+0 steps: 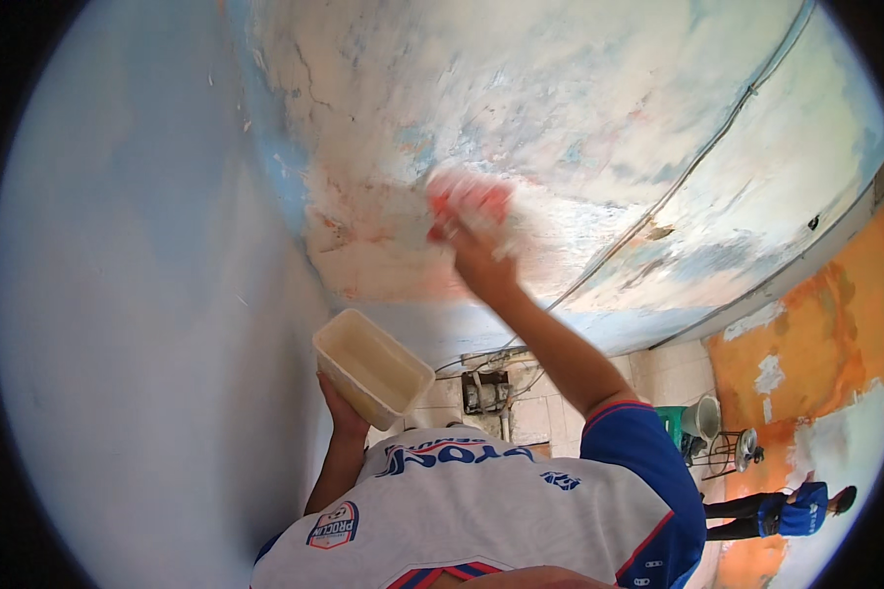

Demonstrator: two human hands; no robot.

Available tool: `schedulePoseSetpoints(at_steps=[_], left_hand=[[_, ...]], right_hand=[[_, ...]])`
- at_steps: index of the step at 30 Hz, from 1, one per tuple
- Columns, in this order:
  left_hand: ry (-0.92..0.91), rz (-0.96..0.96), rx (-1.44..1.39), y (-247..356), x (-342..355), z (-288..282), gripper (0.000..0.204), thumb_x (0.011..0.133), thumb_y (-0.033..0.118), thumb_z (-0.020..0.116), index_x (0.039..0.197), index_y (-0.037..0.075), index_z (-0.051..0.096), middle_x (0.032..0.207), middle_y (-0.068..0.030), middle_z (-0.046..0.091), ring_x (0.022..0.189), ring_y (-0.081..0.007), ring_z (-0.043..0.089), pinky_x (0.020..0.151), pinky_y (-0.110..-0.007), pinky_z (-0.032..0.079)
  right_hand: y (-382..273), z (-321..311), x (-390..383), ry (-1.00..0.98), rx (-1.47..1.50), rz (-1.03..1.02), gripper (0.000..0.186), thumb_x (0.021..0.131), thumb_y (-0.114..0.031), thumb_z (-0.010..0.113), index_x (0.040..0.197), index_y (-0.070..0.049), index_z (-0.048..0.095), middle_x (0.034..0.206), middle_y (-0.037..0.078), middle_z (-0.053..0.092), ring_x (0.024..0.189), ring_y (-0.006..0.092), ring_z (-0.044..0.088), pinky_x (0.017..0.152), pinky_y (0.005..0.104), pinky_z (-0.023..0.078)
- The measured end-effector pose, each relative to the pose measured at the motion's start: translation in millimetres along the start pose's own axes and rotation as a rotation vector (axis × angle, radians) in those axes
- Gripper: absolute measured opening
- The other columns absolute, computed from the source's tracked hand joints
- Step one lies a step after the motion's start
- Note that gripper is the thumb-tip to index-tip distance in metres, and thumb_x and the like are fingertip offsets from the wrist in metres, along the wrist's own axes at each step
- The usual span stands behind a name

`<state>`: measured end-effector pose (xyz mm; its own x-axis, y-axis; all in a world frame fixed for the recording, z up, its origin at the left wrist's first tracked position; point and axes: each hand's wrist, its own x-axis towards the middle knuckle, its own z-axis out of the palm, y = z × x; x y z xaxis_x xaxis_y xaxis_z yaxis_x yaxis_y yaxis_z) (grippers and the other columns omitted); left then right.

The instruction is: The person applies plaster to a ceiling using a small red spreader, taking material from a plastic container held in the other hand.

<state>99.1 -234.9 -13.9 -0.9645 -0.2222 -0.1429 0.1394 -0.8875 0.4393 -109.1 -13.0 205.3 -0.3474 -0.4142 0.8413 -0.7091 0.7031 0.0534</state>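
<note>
Your right hand (476, 257), raised in the centre of the frame, was closed around a blurred red-and-white pad or sponge-like tool (469, 201), pressed flat against the patchy, peeling blue-and-white plaster wall (580, 108). The blur hid exactly how your fingers wrapped it. Holding it flat put its whole face on the worn, reddish patch of plaster. Your left hand (344, 410), lower and left of centre, cupped the underside of a cream rectangular plastic tub (371, 368), fingers curled beneath it. You held it tilted, mouth up and close to your chest, likely to keep it within reach of the working hand. In the lower right, another person (781, 510) in blue stood by an orange wall (815, 334).
</note>
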Motion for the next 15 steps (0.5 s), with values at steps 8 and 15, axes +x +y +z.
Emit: schedulePoseSetpoints(at_steps=[8, 15], left_hand=[[-0.132, -0.045, -0.035, 12, -3, 23, 0.077, 0.102, 0.071, 0.035, 0.157, 0.017, 0.037, 0.155, -0.008, 0.047, 0.14, -0.0308, 0.047, 0.114, -0.049, 0.042], [-0.177, -0.032, 0.004, 17, 2, 29, 0.074, 0.103, 0.069, 0.034, 0.156, 0.018, 0.038, 0.153, -0.0077, 0.048, 0.138, -0.0294, 0.049, 0.113, -0.049, 0.043]], right_hand=[[44, -165, 129, 0.566, 0.017, 0.24, 0.037, 0.087, 0.007, 0.066, 0.122, -0.001, 0.071, 0.098, 0.01, 0.076, 0.072, 0.0157, 0.071, 0.067, 0.029, 0.056], [89, -63, 49, 0.249, -0.399, -0.019, 0.043, 0.084, -0.002, 0.065, 0.125, -0.014, 0.071, 0.135, 0.01, 0.067, 0.126, 0.0292, 0.063, 0.093, 0.049, 0.052]])
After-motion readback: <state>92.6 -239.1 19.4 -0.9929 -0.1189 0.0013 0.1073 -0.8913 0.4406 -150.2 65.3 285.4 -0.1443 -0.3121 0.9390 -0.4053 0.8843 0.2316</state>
